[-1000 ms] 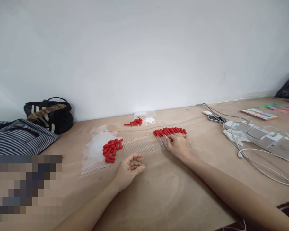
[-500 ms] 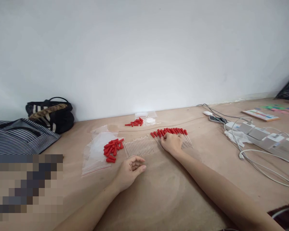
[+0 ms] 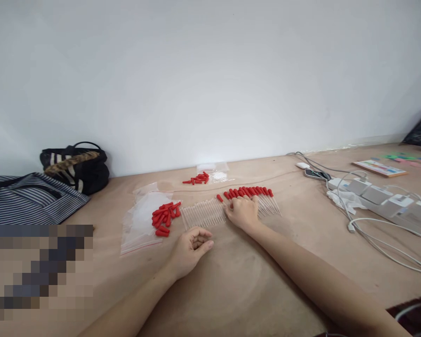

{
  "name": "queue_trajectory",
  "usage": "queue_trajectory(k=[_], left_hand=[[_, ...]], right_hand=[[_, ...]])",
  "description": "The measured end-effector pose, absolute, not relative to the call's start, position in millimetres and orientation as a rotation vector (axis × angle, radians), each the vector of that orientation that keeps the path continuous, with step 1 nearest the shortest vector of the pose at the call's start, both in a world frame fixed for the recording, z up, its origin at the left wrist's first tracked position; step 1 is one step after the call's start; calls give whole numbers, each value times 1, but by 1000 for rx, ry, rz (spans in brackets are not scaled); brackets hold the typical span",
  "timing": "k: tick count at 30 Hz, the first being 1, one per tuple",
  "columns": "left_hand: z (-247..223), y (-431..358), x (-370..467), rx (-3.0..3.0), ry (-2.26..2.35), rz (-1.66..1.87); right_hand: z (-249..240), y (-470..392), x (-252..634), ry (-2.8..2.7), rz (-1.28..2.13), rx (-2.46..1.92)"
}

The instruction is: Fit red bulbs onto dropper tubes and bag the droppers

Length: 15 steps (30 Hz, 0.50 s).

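My left hand (image 3: 192,250) rests on the table near the lower ends of a row of clear glass tubes (image 3: 201,214); its fingers are loosely curled, with the thumb apart and nothing held. Right of that row lie several droppers (image 3: 257,191), clear tubes with red rubber bulbs, side by side. My right hand (image 3: 243,213) lies over their left part, fingers bent down on the leftmost dropper (image 3: 220,198), which sits a little apart from the others. The fingertips are partly hidden. A pile of loose red bulbs (image 3: 164,217) lies left of the tubes.
Clear zip bags (image 3: 138,222) lie under and beside the bulb pile. Farther back are more red bulbs (image 3: 198,178) and a bag of tubes (image 3: 219,175). On the right, a power strip (image 3: 379,201) with chargers and cables (image 3: 379,248); on the left, bags (image 3: 87,171).
My right hand has shifted left, and the leftmost dropper has moved slightly left, widening the gap to its neighbour. My left hand has stayed in place.
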State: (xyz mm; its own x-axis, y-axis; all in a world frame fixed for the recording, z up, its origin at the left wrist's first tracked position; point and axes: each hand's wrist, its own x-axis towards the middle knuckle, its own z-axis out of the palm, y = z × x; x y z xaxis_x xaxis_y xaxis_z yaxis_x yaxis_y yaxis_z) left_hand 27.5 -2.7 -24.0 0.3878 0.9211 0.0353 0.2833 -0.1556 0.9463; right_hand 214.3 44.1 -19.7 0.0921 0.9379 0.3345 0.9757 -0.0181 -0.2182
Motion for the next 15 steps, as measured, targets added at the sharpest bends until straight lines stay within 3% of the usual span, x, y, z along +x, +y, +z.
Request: queue_trajectory(k=[15], left_hand=[[-26,-2,27,1672,1049,827]], right_hand=[[-17,54,216,-1817,-83,-2205]])
